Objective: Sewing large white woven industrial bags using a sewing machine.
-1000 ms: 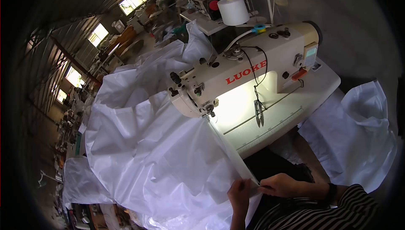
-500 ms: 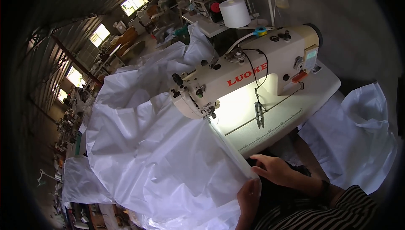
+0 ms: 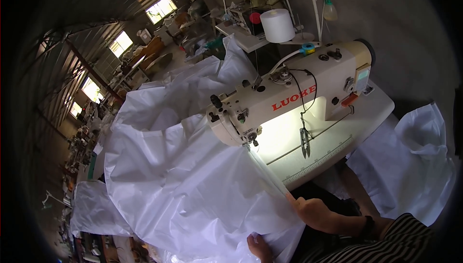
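Right hand (image 3: pixel 316 214) touches the sheet (image 3: pixel 193 181) at its edge, left hand (image 3: pixel 260 248) lower; from here I can't tell either grip. Best keep it straight to the machine (image 3: pixel 333 72).

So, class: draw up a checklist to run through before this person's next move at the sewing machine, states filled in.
1. Hands clear of the sewing machine head: ok; right hand at the sheet's edge, left hand lower down.
2. White sheet reaching the machine's head: ok.
3. Sheet free of creases: not ok; folds run across it.
4. Thread snips off the sheet: ok; hanging by a cord.
5. Needle raised or lowered: cannot tell; too small.
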`<state>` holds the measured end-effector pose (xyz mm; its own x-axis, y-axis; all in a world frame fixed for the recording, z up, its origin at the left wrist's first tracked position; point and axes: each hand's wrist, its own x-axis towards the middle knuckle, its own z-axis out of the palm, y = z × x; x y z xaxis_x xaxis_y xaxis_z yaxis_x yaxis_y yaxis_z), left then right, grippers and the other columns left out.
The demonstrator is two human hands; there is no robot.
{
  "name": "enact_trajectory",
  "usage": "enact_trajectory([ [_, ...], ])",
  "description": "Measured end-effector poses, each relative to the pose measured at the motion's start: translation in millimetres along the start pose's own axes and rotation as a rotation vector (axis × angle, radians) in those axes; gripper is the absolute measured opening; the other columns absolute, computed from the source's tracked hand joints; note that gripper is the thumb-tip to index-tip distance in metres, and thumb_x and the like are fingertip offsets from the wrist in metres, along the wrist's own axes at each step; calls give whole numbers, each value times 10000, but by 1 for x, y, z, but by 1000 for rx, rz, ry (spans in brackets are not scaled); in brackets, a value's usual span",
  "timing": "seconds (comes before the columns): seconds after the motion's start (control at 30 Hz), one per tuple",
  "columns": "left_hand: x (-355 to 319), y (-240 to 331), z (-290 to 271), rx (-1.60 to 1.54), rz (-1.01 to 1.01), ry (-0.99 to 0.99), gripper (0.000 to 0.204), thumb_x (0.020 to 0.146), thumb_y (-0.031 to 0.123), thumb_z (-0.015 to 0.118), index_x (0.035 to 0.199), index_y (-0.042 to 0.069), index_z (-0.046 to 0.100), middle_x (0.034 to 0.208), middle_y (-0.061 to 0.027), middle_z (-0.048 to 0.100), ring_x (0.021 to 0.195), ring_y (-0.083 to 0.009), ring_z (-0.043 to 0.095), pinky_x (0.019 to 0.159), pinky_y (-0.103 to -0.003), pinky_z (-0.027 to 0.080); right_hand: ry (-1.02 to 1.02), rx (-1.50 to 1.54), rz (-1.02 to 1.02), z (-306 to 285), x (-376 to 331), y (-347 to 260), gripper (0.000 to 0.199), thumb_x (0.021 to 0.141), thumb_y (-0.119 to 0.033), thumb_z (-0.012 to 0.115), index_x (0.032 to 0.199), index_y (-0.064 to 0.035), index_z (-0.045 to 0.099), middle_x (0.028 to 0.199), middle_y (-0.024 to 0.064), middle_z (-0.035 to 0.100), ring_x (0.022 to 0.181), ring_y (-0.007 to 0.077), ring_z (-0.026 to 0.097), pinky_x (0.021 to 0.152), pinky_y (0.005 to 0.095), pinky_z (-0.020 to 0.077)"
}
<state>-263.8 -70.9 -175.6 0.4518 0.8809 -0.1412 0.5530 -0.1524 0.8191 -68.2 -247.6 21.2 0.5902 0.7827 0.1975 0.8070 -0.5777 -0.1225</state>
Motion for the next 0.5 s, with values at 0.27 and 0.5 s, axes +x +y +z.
enact_trajectory([
  [0.27,-3,112,-94,-285,287,681,372,1029,270,482,1129,-84,538,1052,-234,589,927,-322,544,867,-427,464,-109,-5,-148,12,15,-14,553,826,-123,553,1341,71,498,608,15,587,447,133,577,364,277,431],
  [0.5,54,187,-125,-26,595,704,233,1020,158,518,989,-67,571,891,-211,609,783,-308,560,734,-402,483,-34,-124,23,19,80,-21,537,831,-120,560,1325,81,501,570,-28,566,437,121,564,348,279,386],
])
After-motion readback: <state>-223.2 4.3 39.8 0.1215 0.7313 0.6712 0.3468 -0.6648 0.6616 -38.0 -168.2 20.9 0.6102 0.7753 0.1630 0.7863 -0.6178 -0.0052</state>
